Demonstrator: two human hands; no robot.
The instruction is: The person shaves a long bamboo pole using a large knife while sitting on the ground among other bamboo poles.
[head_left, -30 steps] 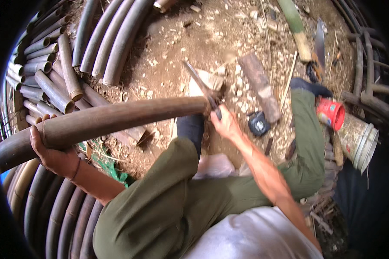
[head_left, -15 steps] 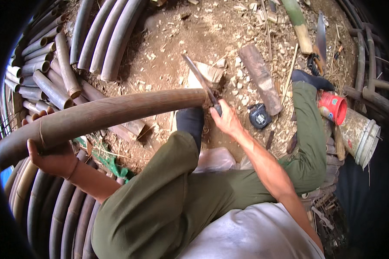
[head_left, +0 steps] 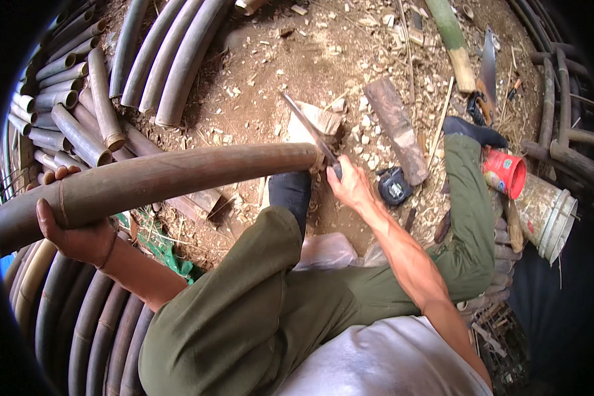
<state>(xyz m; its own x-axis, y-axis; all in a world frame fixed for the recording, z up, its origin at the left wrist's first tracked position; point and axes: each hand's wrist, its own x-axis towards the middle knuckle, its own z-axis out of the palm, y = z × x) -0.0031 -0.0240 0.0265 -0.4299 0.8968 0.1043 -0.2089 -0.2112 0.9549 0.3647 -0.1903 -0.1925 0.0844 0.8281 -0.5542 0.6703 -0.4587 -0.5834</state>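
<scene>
A thick brown bamboo pole [head_left: 178, 173] stretches from the left edge to the middle, its right end above my socked foot. My left hand [head_left: 79, 231] is wrapped round it from below near a joint, fingertips showing along the far side. In my right hand [head_left: 351, 185] is the handle of a long-bladed knife [head_left: 307, 124]. The blade slants up and left past the pole's cut end, touching or very close to it. Just beyond that end, a pale chopped wood block [head_left: 315, 119] lies on the ground.
Bamboo poles [head_left: 175, 66] lie at the upper left, more [head_left: 89, 323] at the lower left. A wood plank [head_left: 396, 125], a black tape measure [head_left: 394, 185], a handsaw [head_left: 487, 72], a red container [head_left: 506, 173] and a dirty white bucket [head_left: 544, 218] lie on the right. Chips litter the dirt.
The pole's right end and my right hand with the knife have shifted slightly right and down. My left hand keeps its hold on the pole.
</scene>
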